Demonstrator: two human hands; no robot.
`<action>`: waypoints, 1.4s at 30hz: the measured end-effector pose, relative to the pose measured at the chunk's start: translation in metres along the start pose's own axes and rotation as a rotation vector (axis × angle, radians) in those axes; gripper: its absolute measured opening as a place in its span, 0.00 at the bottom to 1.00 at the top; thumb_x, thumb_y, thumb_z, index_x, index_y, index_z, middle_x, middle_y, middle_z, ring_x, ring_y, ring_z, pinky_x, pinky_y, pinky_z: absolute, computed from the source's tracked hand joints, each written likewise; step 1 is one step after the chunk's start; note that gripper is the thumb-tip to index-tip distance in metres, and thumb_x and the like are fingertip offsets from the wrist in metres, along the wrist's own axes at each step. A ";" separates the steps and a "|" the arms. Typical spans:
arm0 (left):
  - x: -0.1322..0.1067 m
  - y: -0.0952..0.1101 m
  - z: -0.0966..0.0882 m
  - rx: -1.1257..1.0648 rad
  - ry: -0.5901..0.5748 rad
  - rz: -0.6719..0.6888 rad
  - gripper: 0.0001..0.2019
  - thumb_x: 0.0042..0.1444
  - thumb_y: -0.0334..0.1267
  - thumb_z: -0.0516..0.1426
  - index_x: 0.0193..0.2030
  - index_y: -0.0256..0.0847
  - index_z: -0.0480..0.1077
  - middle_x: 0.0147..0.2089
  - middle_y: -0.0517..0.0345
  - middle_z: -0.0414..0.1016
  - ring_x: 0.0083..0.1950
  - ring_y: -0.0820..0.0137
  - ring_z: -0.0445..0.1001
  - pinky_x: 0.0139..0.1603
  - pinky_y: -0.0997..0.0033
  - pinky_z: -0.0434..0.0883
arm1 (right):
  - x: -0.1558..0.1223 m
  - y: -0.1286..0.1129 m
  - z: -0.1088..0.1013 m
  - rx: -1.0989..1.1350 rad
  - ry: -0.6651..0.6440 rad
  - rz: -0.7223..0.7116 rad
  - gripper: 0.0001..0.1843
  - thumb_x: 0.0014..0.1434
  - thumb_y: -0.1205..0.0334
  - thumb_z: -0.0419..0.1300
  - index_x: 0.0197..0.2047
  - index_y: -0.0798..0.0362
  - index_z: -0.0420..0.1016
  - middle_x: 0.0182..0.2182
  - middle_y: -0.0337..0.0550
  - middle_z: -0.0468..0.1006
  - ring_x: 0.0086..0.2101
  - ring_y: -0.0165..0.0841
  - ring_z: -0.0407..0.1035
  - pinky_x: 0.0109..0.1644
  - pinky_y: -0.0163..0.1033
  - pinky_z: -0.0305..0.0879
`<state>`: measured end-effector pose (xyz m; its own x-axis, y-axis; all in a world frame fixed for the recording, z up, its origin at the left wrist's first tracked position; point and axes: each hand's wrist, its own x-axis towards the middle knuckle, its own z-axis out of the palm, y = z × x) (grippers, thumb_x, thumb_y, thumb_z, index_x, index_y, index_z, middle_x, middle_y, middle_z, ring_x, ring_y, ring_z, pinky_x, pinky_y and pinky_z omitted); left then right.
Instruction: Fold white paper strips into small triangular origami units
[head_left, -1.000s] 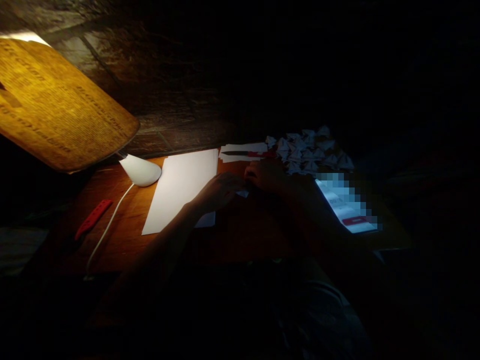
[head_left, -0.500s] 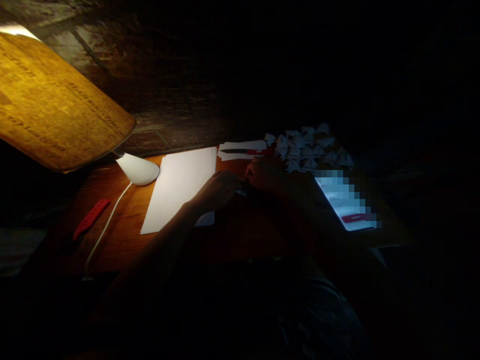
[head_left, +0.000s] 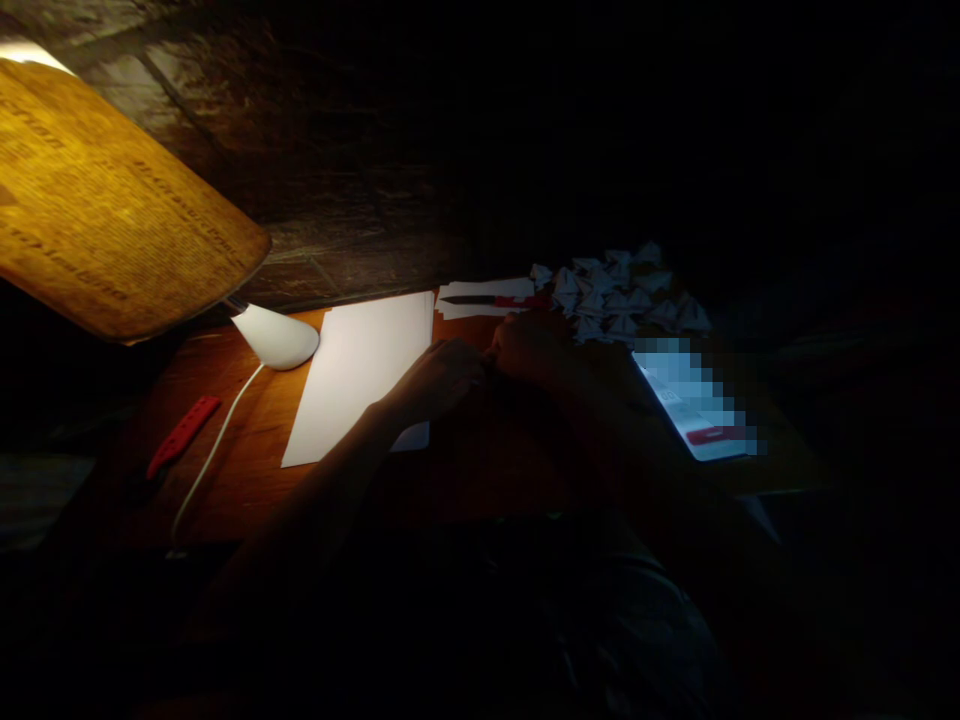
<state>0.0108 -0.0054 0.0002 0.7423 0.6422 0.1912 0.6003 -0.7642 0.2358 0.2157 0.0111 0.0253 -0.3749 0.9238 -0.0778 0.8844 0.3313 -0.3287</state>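
The left hand (head_left: 448,370) and the right hand (head_left: 521,350) meet near the middle of the table (head_left: 251,430), fingers curled inward and fingertips close together. Shadow hides the spot between them, so I cannot tell whether either pinches anything or how narrow the grip is. The left hand reaches past the right edge of a stack of white paper (head_left: 367,370), its wrist and forearm crossing over the lower part; the top sheet shows no writing.

Just beyond the right hand, smaller paper slips (head_left: 457,311) lie against the back of the table, with a knife (head_left: 491,300) across them, dark blade pointing left, red handle right. Right of the handle sits a cluster of folded papers (head_left: 621,325), pale and pointed, arranged in rough rows. Nearer the person is a lit phone (head_left: 669,390); much of its screen is blocked out in squares, a red bar shows low down, and its small characters are too faint to read.

To the left, touching or just beside the stack, stands a white lamp base (head_left: 285,342) with a white cord (head_left: 217,455); a red strip (head_left: 182,435) lies beyond the cord. The amber lampshade (head_left: 142,230) carries dark printed lettering, slanted and cut off; one line seems to end in "Print".
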 end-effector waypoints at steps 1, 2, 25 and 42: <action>0.000 0.000 0.000 0.003 -0.003 -0.001 0.16 0.63 0.28 0.53 0.47 0.46 0.81 0.51 0.52 0.82 0.57 0.58 0.76 0.61 0.52 0.72 | 0.000 -0.001 -0.001 0.004 0.000 0.002 0.19 0.72 0.54 0.61 0.50 0.61 0.85 0.55 0.64 0.79 0.47 0.43 0.79 0.47 0.42 0.70; 0.000 0.000 0.000 0.012 -0.009 -0.003 0.16 0.62 0.27 0.54 0.47 0.46 0.81 0.51 0.52 0.82 0.57 0.58 0.76 0.61 0.52 0.72 | -0.001 -0.001 -0.002 0.006 -0.001 0.004 0.19 0.72 0.54 0.61 0.50 0.61 0.85 0.55 0.64 0.80 0.47 0.44 0.79 0.48 0.42 0.71; 0.001 -0.006 0.004 0.016 0.048 0.000 0.14 0.59 0.28 0.56 0.43 0.47 0.82 0.48 0.55 0.83 0.55 0.58 0.77 0.58 0.52 0.74 | 0.010 -0.001 -0.005 -0.012 0.011 0.028 0.21 0.67 0.51 0.65 0.52 0.60 0.87 0.50 0.66 0.85 0.48 0.50 0.81 0.49 0.45 0.73; -0.005 -0.009 0.004 -0.053 0.074 0.001 0.20 0.64 0.31 0.55 0.55 0.49 0.83 0.55 0.53 0.86 0.59 0.57 0.80 0.62 0.45 0.73 | 0.013 0.026 -0.010 0.231 -0.033 -0.044 0.10 0.64 0.64 0.66 0.44 0.53 0.90 0.42 0.48 0.89 0.39 0.35 0.80 0.40 0.36 0.67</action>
<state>0.0030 -0.0022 -0.0068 0.7181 0.6453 0.2606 0.5814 -0.7621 0.2849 0.2369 0.0338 0.0254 -0.4239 0.9014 -0.0883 0.7814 0.3146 -0.5390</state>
